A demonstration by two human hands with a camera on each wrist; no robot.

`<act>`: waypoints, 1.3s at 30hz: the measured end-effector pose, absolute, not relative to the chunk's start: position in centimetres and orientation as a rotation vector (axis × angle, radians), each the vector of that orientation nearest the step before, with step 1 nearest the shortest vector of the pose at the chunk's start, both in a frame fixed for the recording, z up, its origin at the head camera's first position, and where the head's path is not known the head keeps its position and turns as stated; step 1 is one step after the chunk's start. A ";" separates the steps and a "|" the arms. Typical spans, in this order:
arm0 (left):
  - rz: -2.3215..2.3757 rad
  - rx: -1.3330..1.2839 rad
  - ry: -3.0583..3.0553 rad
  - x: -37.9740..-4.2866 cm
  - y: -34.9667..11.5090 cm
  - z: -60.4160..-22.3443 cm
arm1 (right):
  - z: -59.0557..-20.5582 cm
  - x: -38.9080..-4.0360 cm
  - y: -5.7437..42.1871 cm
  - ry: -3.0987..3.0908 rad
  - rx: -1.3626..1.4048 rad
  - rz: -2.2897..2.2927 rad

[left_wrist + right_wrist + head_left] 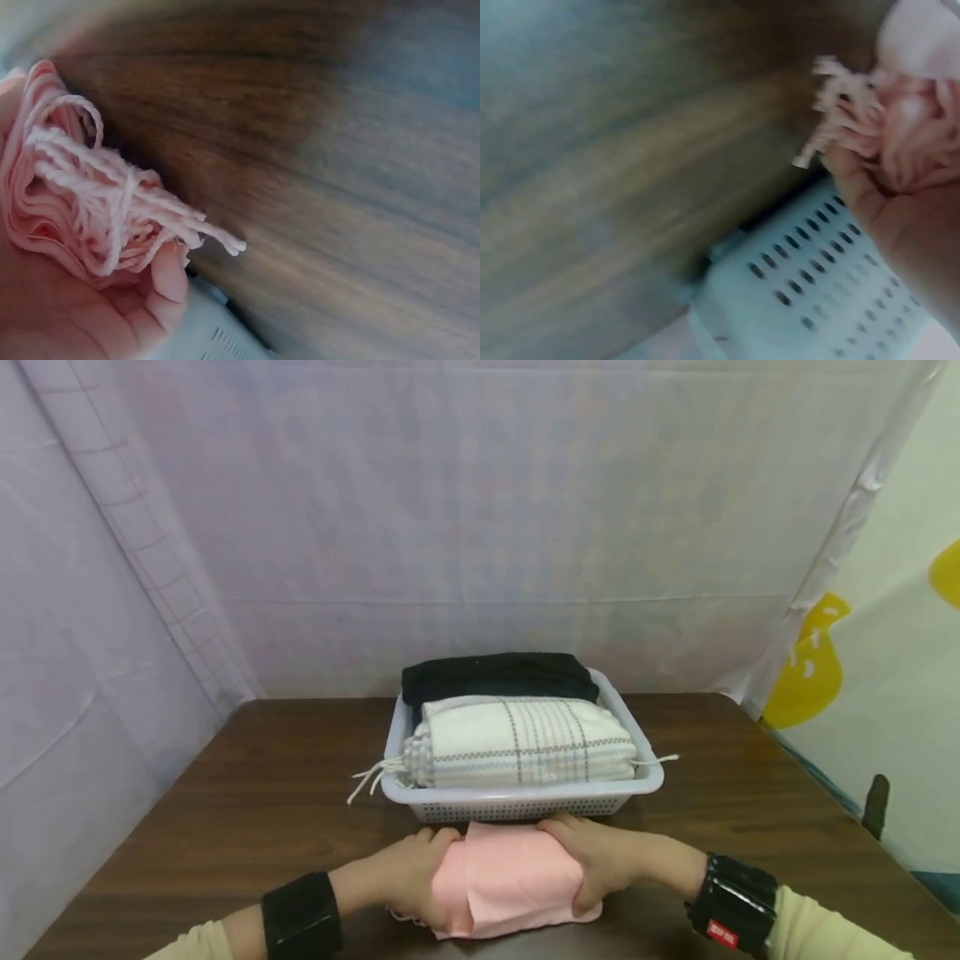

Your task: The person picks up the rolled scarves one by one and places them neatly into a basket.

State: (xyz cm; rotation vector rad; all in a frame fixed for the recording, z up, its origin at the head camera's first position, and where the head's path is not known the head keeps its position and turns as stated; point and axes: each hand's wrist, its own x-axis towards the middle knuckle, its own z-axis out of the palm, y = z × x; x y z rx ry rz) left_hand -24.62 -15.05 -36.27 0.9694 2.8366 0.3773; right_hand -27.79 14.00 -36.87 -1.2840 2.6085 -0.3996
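Observation:
A folded pink scarf (521,881) lies at the near side of the table, just in front of the basket. My left hand (411,872) grips its left end, fingers over the far side and thumb toward me. At the right end my right hand (600,856) holds it the same way. Many folded layers show in the left wrist view, with a bunch of twisted pink fringe (112,195) hanging out past the fingers. More fringe (847,112) sticks out beside the right fingers in the right wrist view, where the picture is blurred.
Behind the scarf stands a white perforated plastic basket (525,795). A rolled white striped cloth (480,735) with tassels over the rim lies in its front, a folded black cloth (495,675) behind. The brown wooden table (300,793) ends at a white curtain (480,527).

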 end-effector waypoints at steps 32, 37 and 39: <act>1.076 0.709 2.558 -22.4 -15.3 -34.8 | -34.9 -24.8 13.9 2.524 -0.962 -1.035; 1.208 0.648 2.459 -20.2 -16.0 -30.4 | -30.2 -22.8 14.3 2.552 -0.989 -1.086; 1.245 0.634 2.429 -19.6 -16.3 -28.1 | -27.7 -22.1 14.4 2.538 -0.999 -1.133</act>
